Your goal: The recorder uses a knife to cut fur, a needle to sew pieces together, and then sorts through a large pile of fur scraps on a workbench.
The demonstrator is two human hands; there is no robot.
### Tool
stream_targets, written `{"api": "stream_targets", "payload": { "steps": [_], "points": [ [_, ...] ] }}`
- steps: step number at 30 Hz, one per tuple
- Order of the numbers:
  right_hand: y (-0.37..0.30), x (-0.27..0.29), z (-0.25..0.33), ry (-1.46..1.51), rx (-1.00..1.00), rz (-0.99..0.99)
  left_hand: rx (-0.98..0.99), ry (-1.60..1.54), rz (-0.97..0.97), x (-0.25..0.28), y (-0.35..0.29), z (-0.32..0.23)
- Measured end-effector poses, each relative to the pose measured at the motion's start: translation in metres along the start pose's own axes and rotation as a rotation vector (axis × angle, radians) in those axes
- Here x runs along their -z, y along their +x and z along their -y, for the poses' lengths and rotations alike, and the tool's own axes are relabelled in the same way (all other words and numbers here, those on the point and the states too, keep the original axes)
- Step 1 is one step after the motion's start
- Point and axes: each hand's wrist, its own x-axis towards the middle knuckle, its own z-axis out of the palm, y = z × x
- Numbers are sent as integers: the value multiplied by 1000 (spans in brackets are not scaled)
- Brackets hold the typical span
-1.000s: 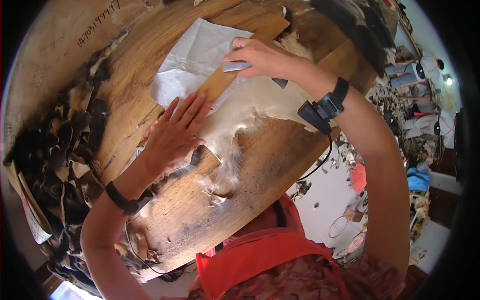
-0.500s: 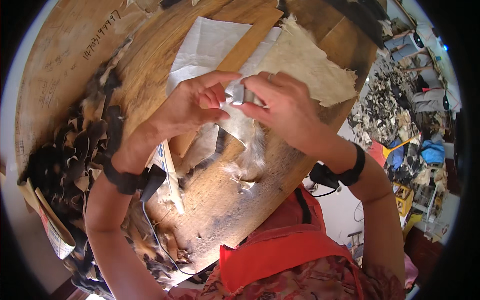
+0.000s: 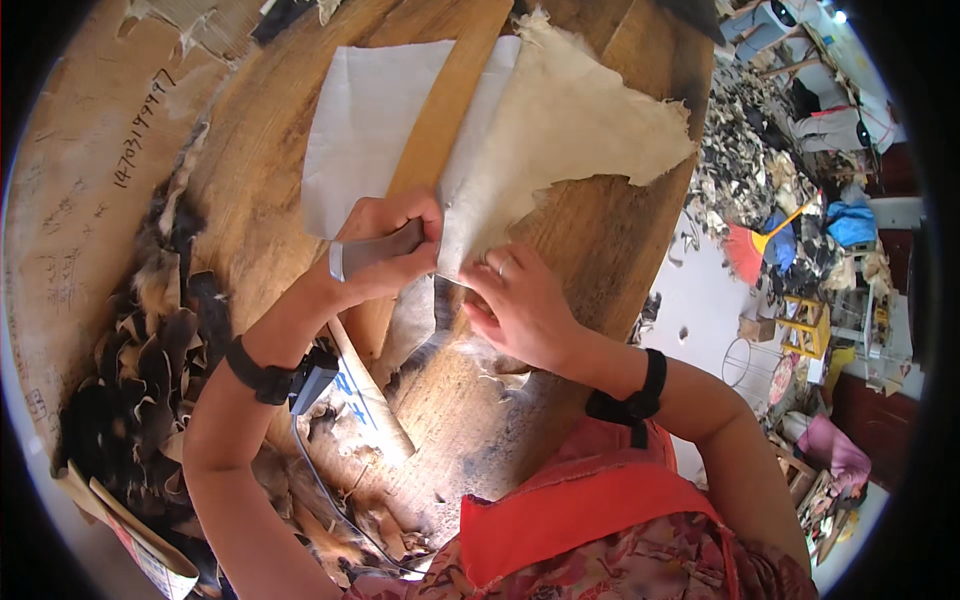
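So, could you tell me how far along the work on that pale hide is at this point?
Done, apparently: a heap of dark fur scraps lies at the left of the round wooden table. In hand: the left hand has its grip on a flat grey metal tool at the edge of the pale ragged-edged hide, which the right hand presses down. Left: most of the hide looks uncut.

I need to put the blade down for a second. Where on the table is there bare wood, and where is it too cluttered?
Bare wood lies right of the hide, toward the table edge, and below the right hand. A narrow strip shows between the white sheet and the fur scraps. The left rim is crowded with scraps; the left hand and blade fill the middle.
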Motion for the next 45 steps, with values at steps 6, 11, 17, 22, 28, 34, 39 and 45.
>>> {"api": "stream_targets", "payload": {
  "steps": [6,11,17,22,28,34,39,45],
  "points": [
    [-45,34,-10,-83,-23,143,-67,-13,-11,-6,-4,10],
    [-51,71,-16,104,-395,439,-69,-74,39,-1,-3,14],
    [-16,40,-6,-20,-107,15,-86,-119,24,-2,-6,9],
    [4,-11,-3,-26,26,-6,-137,99,-8,-6,-8,4],
    [35,25,1,135,113,-207,13,-68,-15,2,-16,-8],
    [94,44,16,292,447,-3,-328,-91,-128,-15,-26,-32],
    [122,32,-14,431,137,4,280,-128,22,18,-49,-31],
    [200,37,-122,72,318,381,657,46,-679,44,-56,32]
  ]
}}
